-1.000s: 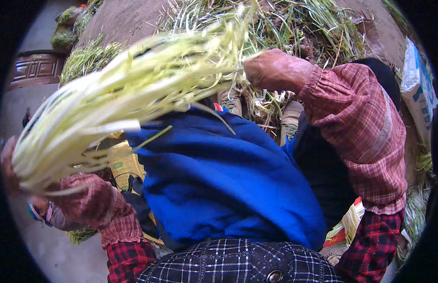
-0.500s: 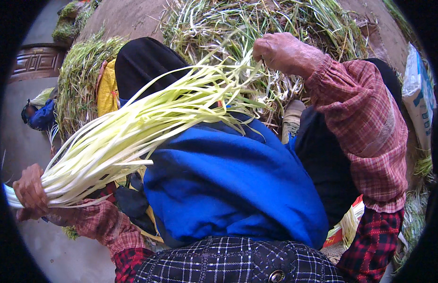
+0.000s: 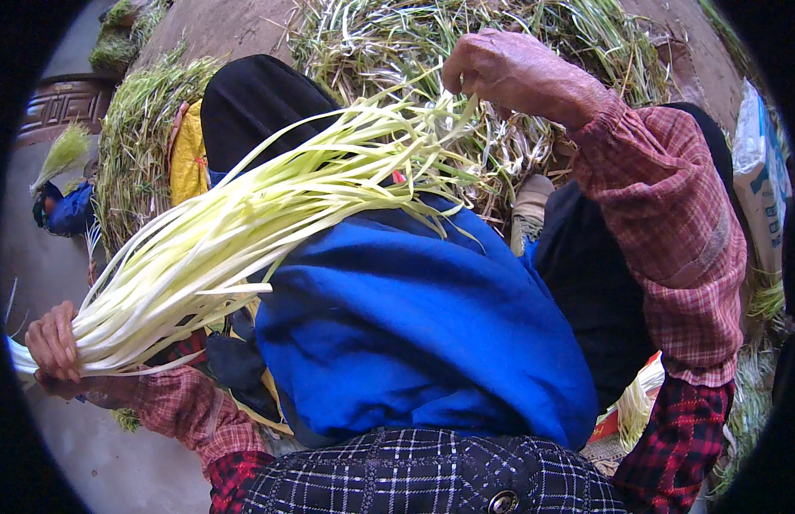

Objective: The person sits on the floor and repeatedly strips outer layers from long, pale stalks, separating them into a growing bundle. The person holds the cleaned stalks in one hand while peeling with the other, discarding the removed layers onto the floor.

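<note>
My left hand (image 3: 55,343) is wrapped round the pale stem end of a bundle of yellow chives (image 3: 218,227). The bundle slants across my blue apron (image 3: 415,334), its loose leaf tips fanned out toward the upper right. My right hand (image 3: 522,77) is closed in a pinch just above those tips, and a thin leaf end shows below its fingers. Whatever lies between those fingers is too small or hidden to make out. Behind the right hand lies a heap of loose green and straw-coloured leaves (image 3: 363,43) on the ground.
At the left stands a tall pile of cut greens (image 3: 145,146) beside a yellow sack (image 3: 189,158). Farther left, a person in blue (image 3: 70,210) is near an upright bunch of greens (image 3: 68,152). A white and blue package (image 3: 760,184) is at the right edge.
My right hand has risen and shifted slightly left, still pinched. The bundle and my left hand have barely moved. At far left, a bunch of greens now stands up above the person in blue.
</note>
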Tool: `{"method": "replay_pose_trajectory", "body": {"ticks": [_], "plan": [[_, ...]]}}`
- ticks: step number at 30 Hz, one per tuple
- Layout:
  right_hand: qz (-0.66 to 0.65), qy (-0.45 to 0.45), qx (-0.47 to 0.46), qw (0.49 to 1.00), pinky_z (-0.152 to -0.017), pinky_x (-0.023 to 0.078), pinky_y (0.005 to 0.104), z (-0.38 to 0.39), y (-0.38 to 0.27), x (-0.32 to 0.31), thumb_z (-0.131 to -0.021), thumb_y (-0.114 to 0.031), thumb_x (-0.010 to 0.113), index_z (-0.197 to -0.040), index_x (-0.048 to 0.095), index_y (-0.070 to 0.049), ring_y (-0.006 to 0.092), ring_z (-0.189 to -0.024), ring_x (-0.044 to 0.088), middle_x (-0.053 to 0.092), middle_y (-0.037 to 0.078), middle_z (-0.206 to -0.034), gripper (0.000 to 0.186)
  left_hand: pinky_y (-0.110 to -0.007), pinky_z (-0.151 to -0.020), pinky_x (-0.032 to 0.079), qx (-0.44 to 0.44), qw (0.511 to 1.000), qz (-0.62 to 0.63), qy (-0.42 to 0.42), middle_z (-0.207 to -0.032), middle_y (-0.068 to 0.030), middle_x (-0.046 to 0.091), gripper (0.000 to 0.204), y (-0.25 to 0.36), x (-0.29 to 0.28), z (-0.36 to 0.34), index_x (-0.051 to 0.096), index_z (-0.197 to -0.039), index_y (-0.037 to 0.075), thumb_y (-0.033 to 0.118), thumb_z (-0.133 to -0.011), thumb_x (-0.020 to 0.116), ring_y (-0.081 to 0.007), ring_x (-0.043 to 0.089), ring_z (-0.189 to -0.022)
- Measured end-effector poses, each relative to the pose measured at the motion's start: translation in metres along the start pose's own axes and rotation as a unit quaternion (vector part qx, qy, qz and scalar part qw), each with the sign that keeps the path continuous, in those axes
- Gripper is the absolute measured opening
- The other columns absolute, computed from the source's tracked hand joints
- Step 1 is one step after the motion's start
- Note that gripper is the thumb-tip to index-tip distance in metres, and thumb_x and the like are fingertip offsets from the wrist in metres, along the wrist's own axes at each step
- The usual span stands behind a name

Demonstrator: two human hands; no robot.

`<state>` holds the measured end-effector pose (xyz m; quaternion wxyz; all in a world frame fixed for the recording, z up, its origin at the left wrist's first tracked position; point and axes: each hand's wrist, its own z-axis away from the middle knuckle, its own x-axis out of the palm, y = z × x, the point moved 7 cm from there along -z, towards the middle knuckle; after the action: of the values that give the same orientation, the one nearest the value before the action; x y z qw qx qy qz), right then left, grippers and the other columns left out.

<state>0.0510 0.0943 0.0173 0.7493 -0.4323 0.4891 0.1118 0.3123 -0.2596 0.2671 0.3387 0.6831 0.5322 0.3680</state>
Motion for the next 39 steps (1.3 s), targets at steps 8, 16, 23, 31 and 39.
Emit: {"method": "replay_pose_trajectory", "body": {"ticks": [8,16,23,31,39], "plan": [[-0.053,0.195,-0.19,0.961,-0.061,0.052,0.0357,0.01,-0.021,-0.028,-0.078,-0.011,0.061,-0.09,0.068,-0.002,0.025,-0.07,0.065,0.066,0.014,-0.075,0.016,-0.021,-0.086,0.04,-0.041,0.995,0.049,0.08,-0.05,0.0097,0.045,0.029,-0.008,-0.012,0.003,0.04,-0.064,0.02,0.015,-0.074,0.067,-0.0017,0.045,-0.044],[-0.118,-0.01,-0.243,0.963,-0.067,0.048,0.0409,0.025,-0.075,0.012,-0.072,-0.028,0.066,-0.09,0.067,-0.012,0.03,-0.079,0.061,0.061,0.011,-0.08,0.024,-0.034,-0.099,0.033,-0.056,0.994,0.078,0.058,-0.055,0.0079,0.041,0.028,-0.002,-0.023,0.009,0.037,-0.067,0.019,0.025,-0.076,0.063,-0.0054,0.043,-0.047],[-0.116,0.119,-0.331,0.929,-0.062,0.046,0.0396,0.027,-0.072,0.027,-0.071,-0.014,0.069,-0.081,0.068,-0.009,0.0282,-0.073,0.062,0.061,0.008,-0.075,0.012,-0.022,-0.081,0.039,0.021,0.992,0.059,0.113,-0.054,0.0088,0.041,0.028,-0.015,-0.015,0.006,0.037,-0.067,0.02,0.023,-0.08,0.062,-0.0013,0.042,-0.048],[-0.144,0.024,-0.258,0.955,-0.067,0.046,0.0397,0.015,-0.061,0.034,-0.079,-0.016,0.06,-0.089,0.061,-0.006,0.0313,-0.074,0.058,0.057,0.012,-0.078,0.015,-0.016,-0.075,0.042,0.062,0.985,-0.076,0.141,-0.05,0.0094,0.038,0.03,-0.011,0.0,0.003,0.035,-0.064,0.02,0.028,-0.084,0.055,-0.0004,0.035,-0.044],[-0.156,0.069,-0.261,0.95,-0.063,0.048,0.037,0.018,-0.051,0.029,-0.09,-0.023,0.056,-0.1,0.067,-0.007,0.0258,-0.063,0.061,0.059,0.012,-0.065,0.021,-0.014,-0.061,0.04,0.135,0.976,-0.07,0.155,-0.051,0.0096,0.04,0.028,-0.021,0.011,-0.007,0.038,-0.063,0.02,0.02,-0.082,0.057,0.0015,0.043,-0.044]]}}
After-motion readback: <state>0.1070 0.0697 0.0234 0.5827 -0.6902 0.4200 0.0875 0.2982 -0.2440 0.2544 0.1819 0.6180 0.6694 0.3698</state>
